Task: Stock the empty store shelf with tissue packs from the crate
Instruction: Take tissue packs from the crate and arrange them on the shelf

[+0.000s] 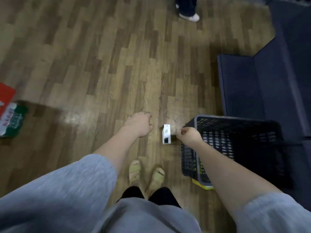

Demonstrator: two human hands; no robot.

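Now your left hand (139, 123) hangs with fingers curled under, holding nothing. Your right hand (190, 134) pinches the rim of the dark crate (235, 147), a small white tissue pack (166, 134) lying between both hands.

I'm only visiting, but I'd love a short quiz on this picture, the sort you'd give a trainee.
1. True or false: the left hand holds a tissue pack.
2. Which side of the person does the dark crate stand on? A) left B) right C) behind
3. What small white thing lies on the wooden floor between the hands?

Key:
1. False; it holds nothing.
2. B; the right hand is at its rim, fingers curled, though a grip cannot be told.
3. A small white box; its label is too blurred to read.
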